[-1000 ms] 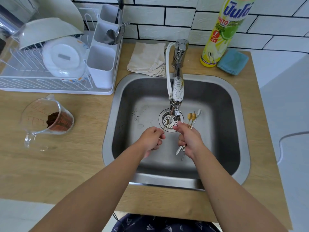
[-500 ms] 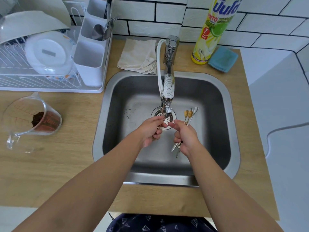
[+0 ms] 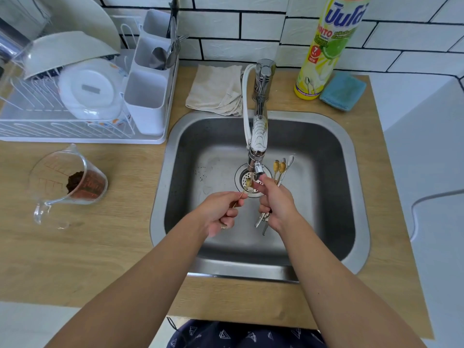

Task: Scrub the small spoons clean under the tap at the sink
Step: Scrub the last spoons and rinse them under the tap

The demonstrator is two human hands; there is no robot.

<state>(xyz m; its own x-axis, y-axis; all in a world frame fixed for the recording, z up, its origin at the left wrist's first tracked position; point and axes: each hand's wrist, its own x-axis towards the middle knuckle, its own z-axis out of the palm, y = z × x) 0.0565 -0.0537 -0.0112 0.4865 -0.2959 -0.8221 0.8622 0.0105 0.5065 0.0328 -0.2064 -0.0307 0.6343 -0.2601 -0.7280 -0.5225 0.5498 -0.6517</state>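
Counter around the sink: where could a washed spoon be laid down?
Bare wood lies between the measuring cup and the sink, and along the front edge. Behind the sink it is crowded: cloth, tap, soap bottle, sponge. The drying rack fills the far left.

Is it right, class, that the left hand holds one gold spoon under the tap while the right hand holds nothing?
Not quite. In the head view the right hand grips a bundle of small spoons; the left hand does hold one gold spoon under the tap.
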